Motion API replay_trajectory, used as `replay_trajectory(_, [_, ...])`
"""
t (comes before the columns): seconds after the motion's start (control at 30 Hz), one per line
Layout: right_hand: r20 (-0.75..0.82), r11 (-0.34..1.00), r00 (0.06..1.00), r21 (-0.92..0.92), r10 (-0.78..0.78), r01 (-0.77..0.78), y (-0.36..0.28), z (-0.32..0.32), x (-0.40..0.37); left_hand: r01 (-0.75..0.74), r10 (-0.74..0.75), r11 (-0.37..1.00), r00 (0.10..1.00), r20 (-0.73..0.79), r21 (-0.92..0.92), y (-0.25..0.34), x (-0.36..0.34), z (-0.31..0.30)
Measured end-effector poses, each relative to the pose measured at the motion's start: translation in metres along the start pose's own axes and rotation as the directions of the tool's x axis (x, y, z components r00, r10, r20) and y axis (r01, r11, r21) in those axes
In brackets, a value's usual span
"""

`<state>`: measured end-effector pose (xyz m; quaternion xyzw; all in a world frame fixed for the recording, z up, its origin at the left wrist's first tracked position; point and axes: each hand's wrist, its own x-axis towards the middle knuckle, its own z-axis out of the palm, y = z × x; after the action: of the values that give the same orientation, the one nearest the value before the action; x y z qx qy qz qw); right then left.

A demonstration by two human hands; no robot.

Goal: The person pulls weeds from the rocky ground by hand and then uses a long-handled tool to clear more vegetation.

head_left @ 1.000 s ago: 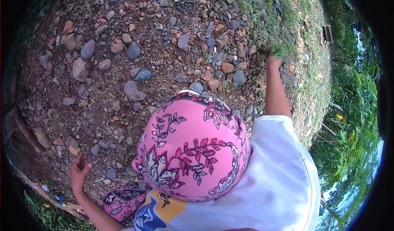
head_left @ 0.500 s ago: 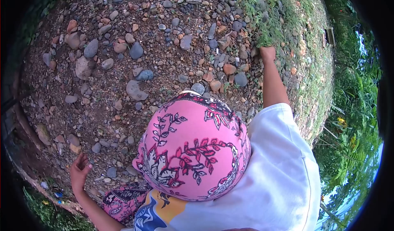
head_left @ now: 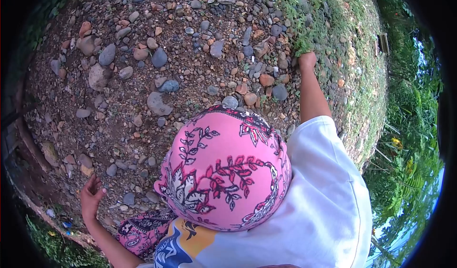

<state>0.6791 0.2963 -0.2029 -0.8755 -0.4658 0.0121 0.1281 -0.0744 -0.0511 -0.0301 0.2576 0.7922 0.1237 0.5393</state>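
Observation:
My right hand (head_left: 307,60) reaches far out at the upper right. It looks closed at the near end of a leafy green weed (head_left: 303,44), down by the pebbles; the fingertips are hidden. At the lower left, my left hand (head_left: 90,199) hangs over the stony ground with nothing in it, its fingers loosely bent and the thumb apart. Pink leaf-patterned cloth (head_left: 223,168), stretched over a rounded form that seems to be my bent knee, fills the lower middle. Beside it is my white shirt (head_left: 304,211).
Pebbles and larger stones cover the brown soil, among them a grey stone (head_left: 158,104) and a pale round stone (head_left: 99,77). Low green weeds (head_left: 328,11) spread along the upper right. Dense bushes (head_left: 409,139) stand at the right edge.
My right hand has shifted slightly left and up, still at the weed. My left hand has barely moved, and the view has tilted a little.

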Motion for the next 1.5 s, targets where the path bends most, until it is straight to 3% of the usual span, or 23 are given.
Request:
replay_trajectory(0.33, [-0.015,0.997,0.999,-0.06,0.047,-0.048,0.002,-0.002,0.003,-0.022,0.022,1.0,1.0,0.009,0.014,-0.007,0.002,-0.003])
replay_trajectory(0.53, [-0.03,0.998,0.999,0.046,0.037,-0.036,0.009,-0.001,0.003,-0.011,0.011,1.0,1.0,0.008,0.027,-0.003,0.002,-0.001])
replay_trajectory(0.57, [-0.049,0.982,0.992,0.158,0.114,-0.105,0.008,0.0,0.002,-0.01,0.01,1.0,1.0,0.008,0.027,-0.003,0.003,-0.001])
replay_trajectory(0.63, [-0.06,0.898,0.961,0.376,0.269,-0.228,0.01,0.005,0.002,-0.007,0.007,1.0,1.0,0.008,0.028,-0.004,0.004,0.0])
replay_trajectory(0.73, [-0.055,0.789,0.971,0.595,0.232,-0.154,0.018,0.009,0.004,0.007,-0.007,1.0,1.0,0.005,0.017,0.002,0.004,0.002])
replay_trajectory(0.83, [0.235,0.425,0.916,0.829,0.326,-0.364,0.015,0.003,0.007,0.011,-0.012,1.0,1.0,0.011,0.011,0.0,0.006,0.002])
replay_trajectory(0.93, [0.189,0.332,0.944,0.902,0.27,-0.276,-0.013,-0.031,-0.004,0.008,-0.008,1.0,1.0,0.014,0.018,0.001,0.006,0.001])
replay_trajectory(1.03, [0.318,0.226,0.943,0.915,0.102,-0.333,-0.013,-0.059,0.021,-0.014,0.013,0.999,1.0,0.025,0.046,-0.003,0.009,0.0])
replay_trajectory(1.07, [0.297,0.13,0.953,0.944,0.057,-0.302,-0.028,-0.079,0.019,-0.01,0.009,0.999,1.0,0.025,0.038,-0.002,0.009,0.001])
replay_trajectory(1.13, [0.372,0.12,0.928,0.922,-0.009,-0.368,-0.029,-0.096,0.03,-0.003,0.002,1.0,1.0,0.025,0.025,0.003,0.008,0.001])
replay_trajectory(1.23, [0.408,0.772,0.906,0.609,-0.112,-0.179,-0.002,-0.1,0.048,-0.023,0.023,1.0,0.999,0.028,0.02,0.004,0.009,0.0])
replay_trajectory(1.33, [0.366,0.946,0.93,0.309,-0.022,-0.099,0.0,-0.111,0.026,-0.034,0.034,0.999,0.999,0.026,-0.01,0.004,0.007,0.0])
replay_trajectory(1.37, [0.426,0.945,0.905,0.301,-0.014,-0.127,0.013,-0.102,0.024,-0.041,0.041,0.999,0.999,0.029,0.014,0.003,0.008,-0.001])
replay_trajectory(1.47, [0.463,0.966,0.866,0.247,-0.189,0.079,0.025,-0.083,0.0,-0.052,0.05,0.997,0.998,0.037,0.057,-0.001,0.008,-0.002])
replay_trajectory(1.5, [0.469,0.977,0.857,0.101,-0.214,0.189,0.081,-0.037,0.029,-0.051,0.049,0.997,0.998,0.036,0.053,-0.001,0.008,-0.001])
